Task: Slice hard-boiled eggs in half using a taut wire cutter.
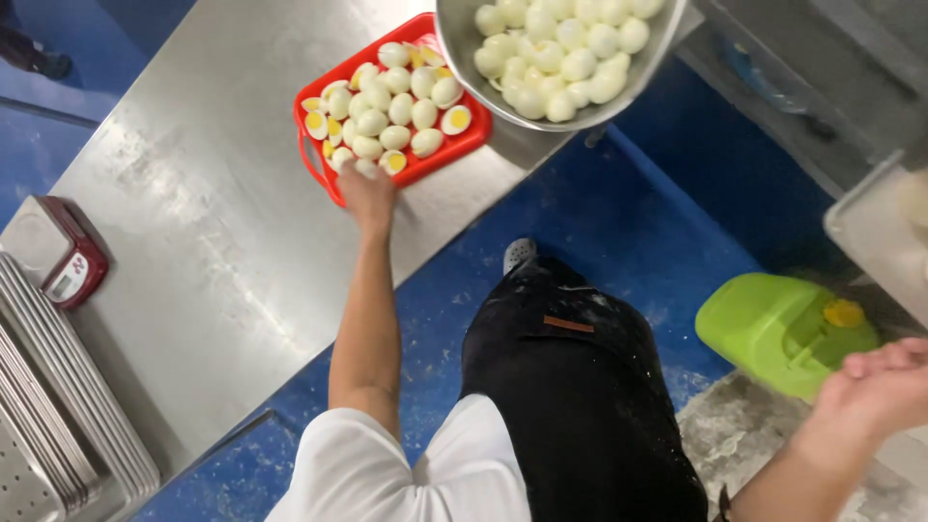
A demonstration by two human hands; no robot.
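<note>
My left hand point(367, 196) reaches out to the near edge of a red plastic tray point(307, 145) on a steel table point(213, 251). The tray holds several halved boiled eggs point(396, 108), some yolk up. My fingertips close around one egg half point(365, 167) at the tray's near rim. Beside the tray, a large metal bowl point(452, 53) is full of whole peeled eggs point(561, 48). My right hand point(875, 387) hangs at the lower right, away from the table, fingers curled together and palm hidden.
A red and silver kitchen scale point(66, 261) sits at the table's left end next to a stack of metal trays point(58, 406). A lime-green plastic container point(778, 329) lies on the blue floor point(657, 232) at right. A black apron point(580, 387) covers my legs.
</note>
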